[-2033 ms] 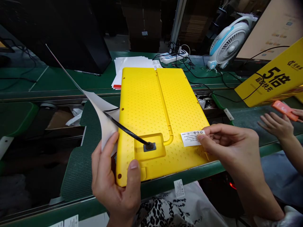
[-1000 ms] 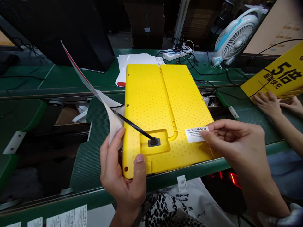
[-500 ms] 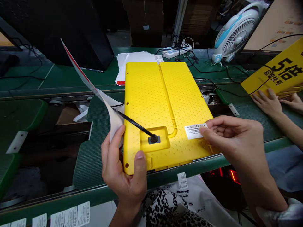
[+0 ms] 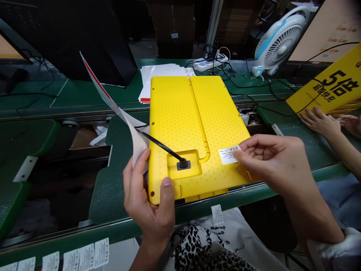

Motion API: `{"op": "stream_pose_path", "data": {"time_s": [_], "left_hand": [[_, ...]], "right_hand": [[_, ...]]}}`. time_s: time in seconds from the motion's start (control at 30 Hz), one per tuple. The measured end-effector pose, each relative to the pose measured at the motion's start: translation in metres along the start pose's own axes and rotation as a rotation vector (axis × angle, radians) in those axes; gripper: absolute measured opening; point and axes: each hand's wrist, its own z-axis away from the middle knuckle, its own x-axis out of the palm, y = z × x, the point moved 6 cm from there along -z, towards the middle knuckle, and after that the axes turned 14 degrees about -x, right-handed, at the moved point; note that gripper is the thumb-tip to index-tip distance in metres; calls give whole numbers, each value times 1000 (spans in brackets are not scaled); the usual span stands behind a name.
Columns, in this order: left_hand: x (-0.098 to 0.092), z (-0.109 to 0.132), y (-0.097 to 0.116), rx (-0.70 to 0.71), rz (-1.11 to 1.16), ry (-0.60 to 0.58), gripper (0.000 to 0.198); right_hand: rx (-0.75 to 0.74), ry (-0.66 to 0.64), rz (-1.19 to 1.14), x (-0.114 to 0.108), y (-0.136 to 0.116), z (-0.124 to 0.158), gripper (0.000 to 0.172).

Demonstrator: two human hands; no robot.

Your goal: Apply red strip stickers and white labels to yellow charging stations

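A yellow plastic panel (image 4: 177,109) with a dimpled surface lies before me on the line. From a socket in its recess comes a black cable (image 4: 162,145) that runs off to the left. My left hand (image 4: 150,199) grips the panel's near left corner, thumb on top; a curled sheet of paper (image 4: 134,141) is pinched between its fingers and the panel's side. Between thumb and forefinger, my right hand (image 4: 270,162) holds a small white printed label (image 4: 228,155) at its right end, against or just over the panel's lower right. Whether the label is stuck down I cannot tell.
Several white labels (image 4: 86,258) hang along the bench's front edge, and another label (image 4: 217,215) hangs nearer the middle. Behind the panel are a stack of papers (image 4: 162,73), a power strip (image 4: 211,62) and a fan (image 4: 280,43). At right, a co-worker's hands (image 4: 321,122) touch a yellow box (image 4: 332,86).
My right hand has moved slightly left and the label's angle on the panel has shifted a little. The panel's near edge is tipped up slightly. My left hand keeps its hold.
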Motion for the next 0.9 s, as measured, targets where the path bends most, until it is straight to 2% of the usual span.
{"op": "stream_pose_path", "data": {"time_s": [0.27, 0.43, 0.57, 0.73, 0.9], "left_hand": [[1, 1, 2, -23, 43, 15, 55], [0, 1, 1, -26, 29, 20, 54], [0, 0, 2, -8, 17, 15, 55], [1, -1, 1, -12, 12, 15, 55], [0, 0, -1, -23, 14, 12, 55]], "right_hand": [[-2, -132, 59, 4, -7, -7, 6], [10, -229, 186, 3, -6, -15, 8], [-2, -338, 266, 1, -2, -23, 13], [32, -509, 209, -2, 7, -32, 22], [-10, -626, 245, -2, 7, -41, 17]]}}
